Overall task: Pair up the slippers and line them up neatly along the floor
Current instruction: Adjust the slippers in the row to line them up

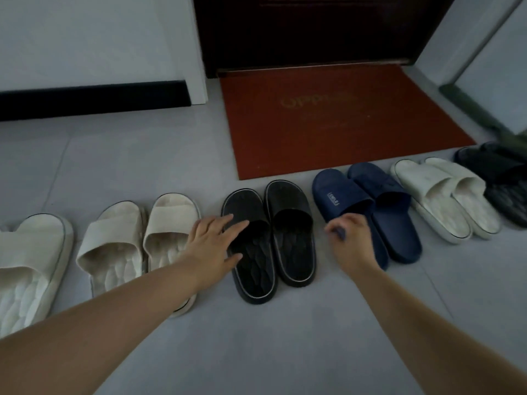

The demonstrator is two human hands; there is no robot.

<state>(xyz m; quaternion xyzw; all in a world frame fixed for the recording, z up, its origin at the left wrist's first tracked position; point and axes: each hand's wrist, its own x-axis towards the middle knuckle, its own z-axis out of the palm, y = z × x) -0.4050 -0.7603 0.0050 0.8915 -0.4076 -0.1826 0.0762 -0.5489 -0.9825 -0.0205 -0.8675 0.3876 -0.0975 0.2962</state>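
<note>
Slippers stand in a row on the grey floor, toes pointing away from me. A black pair is in the middle: my left hand (216, 243) lies with fingers spread on the strap of the left black slipper (256, 269), thumb over its footbed. The right black slipper (293, 238) touches it. My right hand (348, 238) has its fingers curled on the strap edge of the left navy slipper (336, 192), whose mate (390, 212) sits beside it. Further left are a beige pair (114, 240) and a single beige slipper (28, 266). To the right are a white pair (439, 201) and a dark pair (502, 183).
A red doormat (328, 118) lies just beyond the row, in front of a dark door (313, 32). A white wall with a black skirting board (94, 98) runs at the back left. Bare grey floor tiles (271, 337) stretch between me and the slippers.
</note>
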